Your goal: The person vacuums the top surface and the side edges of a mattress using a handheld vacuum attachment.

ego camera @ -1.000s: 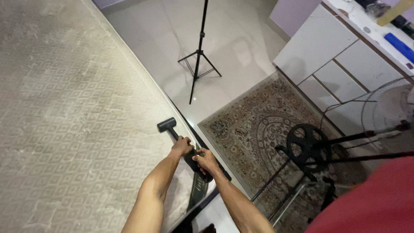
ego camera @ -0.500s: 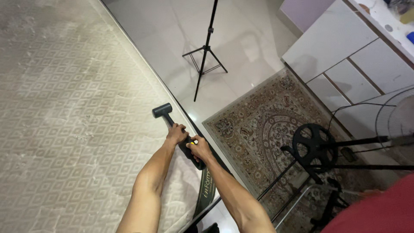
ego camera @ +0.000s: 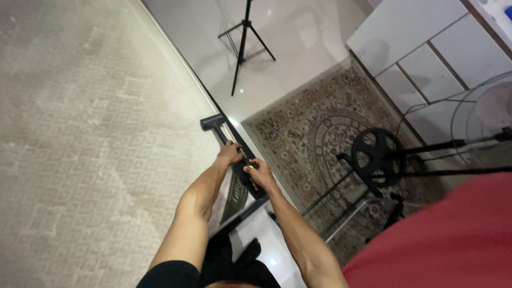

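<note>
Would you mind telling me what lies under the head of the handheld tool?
The dark tool head sits over the mattress near its edge, by the black trim. Both hands, left and right, cover most of the handle, so the grip itself is hidden.

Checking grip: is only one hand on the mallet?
No, the left hand and right hand both grip the mallet handle.

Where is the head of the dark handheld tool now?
In the head view, the tool head lies at the mattress right edge, ahead of both hands, left hand nearest, near the patterned rug.
</note>
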